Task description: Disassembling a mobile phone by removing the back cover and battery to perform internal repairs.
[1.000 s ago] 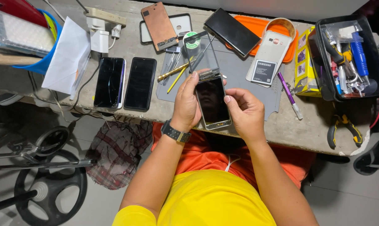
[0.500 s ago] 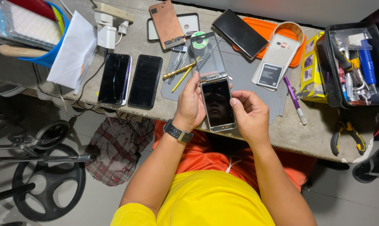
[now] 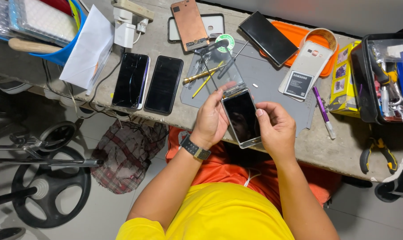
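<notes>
Both hands hold a silver-edged smartphone with a dark screen, just above the near edge of the concrete workbench. My left hand, with a dark watch on its wrist, grips the phone's left side, fingers reaching its top. My right hand holds the right side, thumb on the screen's edge. Under the phone lies a grey work mat with tweezers and a brass-coloured tool.
Two dark phones lie left of the mat. A copper phone back, a black phone on an orange tray, a white phone shell with battery, a purple pen, a black toolbox and pliers surround it. A blue bin stands far left.
The hands and phone stay nearly in place; my right thumb has shifted along the phone's right edge. The view has drifted slightly.
</notes>
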